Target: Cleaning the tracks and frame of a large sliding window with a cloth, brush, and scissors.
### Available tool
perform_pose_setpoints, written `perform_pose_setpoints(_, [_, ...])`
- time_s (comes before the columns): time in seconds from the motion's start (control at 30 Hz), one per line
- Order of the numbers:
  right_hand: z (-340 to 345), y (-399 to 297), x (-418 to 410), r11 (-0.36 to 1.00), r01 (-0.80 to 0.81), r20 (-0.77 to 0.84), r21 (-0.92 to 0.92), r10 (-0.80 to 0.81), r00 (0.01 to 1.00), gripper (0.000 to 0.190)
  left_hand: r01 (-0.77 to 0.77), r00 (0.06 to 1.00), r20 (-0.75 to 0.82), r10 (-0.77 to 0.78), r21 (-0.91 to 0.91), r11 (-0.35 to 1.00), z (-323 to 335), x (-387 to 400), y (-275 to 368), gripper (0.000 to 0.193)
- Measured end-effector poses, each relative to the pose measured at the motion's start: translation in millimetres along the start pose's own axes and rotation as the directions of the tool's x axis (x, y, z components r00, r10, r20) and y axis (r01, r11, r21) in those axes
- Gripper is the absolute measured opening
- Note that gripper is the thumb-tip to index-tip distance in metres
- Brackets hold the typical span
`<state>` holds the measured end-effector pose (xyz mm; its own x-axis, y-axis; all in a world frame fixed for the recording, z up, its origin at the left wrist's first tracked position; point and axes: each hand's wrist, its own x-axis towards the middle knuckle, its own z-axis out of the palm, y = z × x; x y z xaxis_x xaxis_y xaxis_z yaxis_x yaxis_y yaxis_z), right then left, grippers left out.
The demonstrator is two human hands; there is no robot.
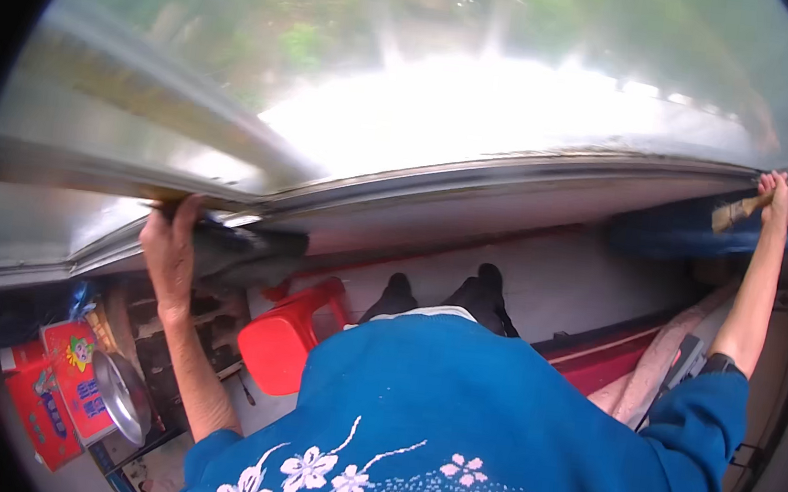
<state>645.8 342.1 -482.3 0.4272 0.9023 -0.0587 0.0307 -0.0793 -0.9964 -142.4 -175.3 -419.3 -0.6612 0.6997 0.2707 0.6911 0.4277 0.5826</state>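
My right hand (777,203) grips the handle of a flat paintbrush (735,212) at the far right end of the window. Its pale bristles point left and down, below the sill. My left hand (170,251) is raised at the lower edge of a window sash (112,184) on the left, and its fingertips are partly hidden. Beside that hand is a dark object (254,242), too blurred to identify. Between the hands runs the metal window track (482,165) along the sill, with bright glass (494,112) above.
A red plastic stool (278,353) stands at my left. Red printed cardboard boxes (48,418) and a round metal lid or basin (119,397) sit at lower left. Dark blue material (690,234) lies below the sill's right end. Pinkish fabric (663,361) is at my right.
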Motion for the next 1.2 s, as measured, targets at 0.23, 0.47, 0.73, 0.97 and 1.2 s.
perform_pose_setpoints(0.23, [35.7, 18.6, 30.2, 0.972, 0.168, -0.105, -0.162, -0.187, 0.977, 0.027, 0.152, 0.972, -0.192, -0.135, 0.08, 0.985, 9.3, -24.4, -7.6, 0.043])
perform_pose_setpoints(0.47, [0.7, 8.4, 88.9, 0.875, 0.296, -0.438, -0.383, -0.455, 0.775, 0.022, 0.183, 0.91, -0.388, -0.149, 0.051, 0.982, 37.2, -27.8, 10.6, 0.046])
perform_pose_setpoints(0.73, [9.5, -6.6, 75.1, 0.929, 0.342, -0.296, -0.144, -0.37, 0.88, 0.03, 0.207, 0.914, -0.389, -0.111, 0.214, 0.955, 37.9, -28.9, 12.2, 0.05])
perform_pose_setpoints(0.97, [-10.5, 10.5, 87.0, 0.875, 0.306, -0.195, -0.375, -0.397, 0.897, 0.04, 0.299, 0.894, -0.398, -0.206, 0.186, 0.936, 38.3, -23.9, 48.0, 0.051])
perform_pose_setpoints(1.2, [-48.0, 16.7, 106.2, 0.932, 0.214, 0.096, -0.291, -0.194, 0.976, 0.051, 0.302, 0.906, -0.381, -0.185, 0.276, 0.913, -4.2, -12.2, 3.9, 0.045])
